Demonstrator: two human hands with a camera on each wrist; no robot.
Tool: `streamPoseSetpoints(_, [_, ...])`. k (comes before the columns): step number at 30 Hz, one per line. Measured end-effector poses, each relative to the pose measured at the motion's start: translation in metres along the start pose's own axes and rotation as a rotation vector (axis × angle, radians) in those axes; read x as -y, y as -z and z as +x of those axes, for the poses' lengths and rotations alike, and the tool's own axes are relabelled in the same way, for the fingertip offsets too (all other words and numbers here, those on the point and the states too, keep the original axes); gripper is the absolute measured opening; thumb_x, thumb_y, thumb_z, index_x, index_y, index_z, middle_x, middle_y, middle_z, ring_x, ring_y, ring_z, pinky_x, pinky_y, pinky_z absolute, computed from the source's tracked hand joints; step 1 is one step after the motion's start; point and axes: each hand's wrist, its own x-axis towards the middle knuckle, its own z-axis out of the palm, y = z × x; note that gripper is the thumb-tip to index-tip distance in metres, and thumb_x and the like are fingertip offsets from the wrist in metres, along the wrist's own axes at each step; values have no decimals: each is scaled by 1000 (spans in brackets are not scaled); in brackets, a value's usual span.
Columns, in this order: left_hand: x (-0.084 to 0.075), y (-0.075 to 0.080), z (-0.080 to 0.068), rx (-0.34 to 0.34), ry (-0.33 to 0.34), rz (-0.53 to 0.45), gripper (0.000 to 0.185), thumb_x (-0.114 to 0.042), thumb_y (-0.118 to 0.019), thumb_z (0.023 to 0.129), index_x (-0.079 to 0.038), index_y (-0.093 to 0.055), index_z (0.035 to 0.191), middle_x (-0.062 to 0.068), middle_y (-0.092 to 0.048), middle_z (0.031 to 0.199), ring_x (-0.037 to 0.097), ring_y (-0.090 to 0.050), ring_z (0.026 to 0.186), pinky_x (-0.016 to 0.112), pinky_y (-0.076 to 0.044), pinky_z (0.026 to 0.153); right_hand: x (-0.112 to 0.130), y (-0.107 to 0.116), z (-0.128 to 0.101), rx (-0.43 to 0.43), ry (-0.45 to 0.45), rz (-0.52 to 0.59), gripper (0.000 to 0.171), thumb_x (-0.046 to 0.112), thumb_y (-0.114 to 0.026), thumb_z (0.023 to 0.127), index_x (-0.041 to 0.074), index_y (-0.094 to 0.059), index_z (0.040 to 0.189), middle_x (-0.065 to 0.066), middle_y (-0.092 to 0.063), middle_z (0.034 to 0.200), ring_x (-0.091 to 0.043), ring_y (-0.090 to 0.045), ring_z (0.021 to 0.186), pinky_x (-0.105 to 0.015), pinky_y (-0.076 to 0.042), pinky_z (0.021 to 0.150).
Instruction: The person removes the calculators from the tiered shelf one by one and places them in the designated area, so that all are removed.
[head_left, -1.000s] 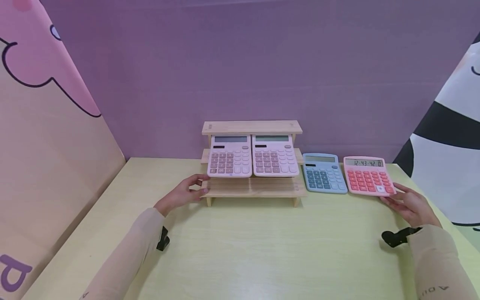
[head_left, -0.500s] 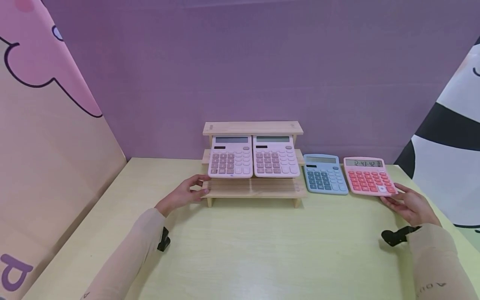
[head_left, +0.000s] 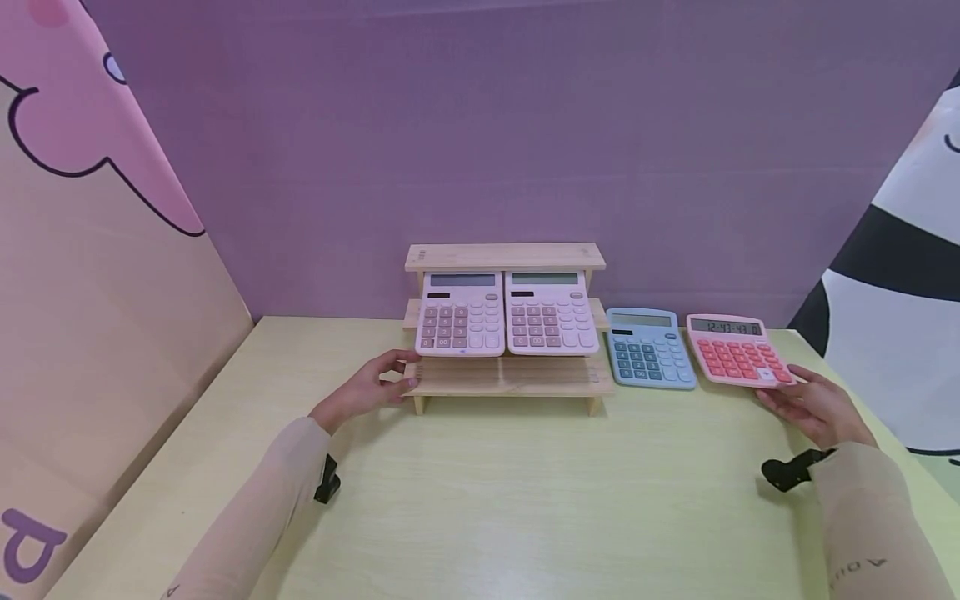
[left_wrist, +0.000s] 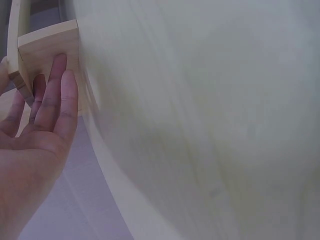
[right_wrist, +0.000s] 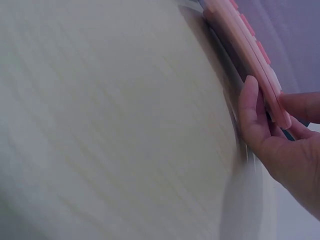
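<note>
The right hand (head_left: 813, 407) grips the near right corner of a coral-pink calculator (head_left: 735, 350) at the right end of the yellow-green table (head_left: 525, 500). In the right wrist view the thumb lies on the key face and the fingers (right_wrist: 250, 112) curl under the lower edge, so this corner (right_wrist: 272, 107) is pinched and raised off the table. The calculator's long axis runs from the person toward the purple back wall (head_left: 487, 125), with its display at the far end showing digits and its keys toward the person; its face tilts up at the back.

Just beside it on the left lies a blue calculator (head_left: 648, 347), flat-based on the table and pointing the same way, display far, keys near.

The left hand (head_left: 367, 387) rests against the left end of a 3-tier wooden shelf (head_left: 504, 375) at the middle of the table. In the left wrist view its fingers (left_wrist: 55, 95) are straight and close together, pressed flat on the end of the lowest board (left_wrist: 47, 50), the thumb on the other side; whether the thumb clamps the board I cannot tell.

On the middle tier 2 pale pink calculators (head_left: 461, 312) (head_left: 550, 311) lean side by side, touching, displays up under the top board.

A pink and cream cartoon panel (head_left: 90, 250) stands on the left, a black and white one (head_left: 900, 292) on the right.
</note>
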Motion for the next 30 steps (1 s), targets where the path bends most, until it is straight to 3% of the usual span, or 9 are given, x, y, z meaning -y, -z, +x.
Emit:
streamPoseSetpoints(15, [2,1,1,4,1,-6,47,-19,-57,91,-11,-39,134,17,-39,120,26,-54,96,37,-55,84,0,0,4,-61,-6,-222,102,1,-61,85,29,18,143,6,-58,75,-13,-61,76,-26,-56,80])
streamPoseSetpoints(22, [1,2,0,5,-15,-3,48,-18,-57,91,-9,-38,134,17,-40,120,27,-54,96,38,-55,84,0,0,7,-70,38,-394,104,6,-65,83,21,18,144,12,-58,74,-10,-61,74,-24,-56,75])
streamPoseSetpoints(30, [-1,2,-2,9,-21,5,48,-18,-56,91,-7,-37,135,20,-38,122,27,-54,97,39,-55,84,0,-3,7,-96,64,-480,108,7,-70,79,14,16,145,15,-55,74,-9,-59,72,-23,-56,73])
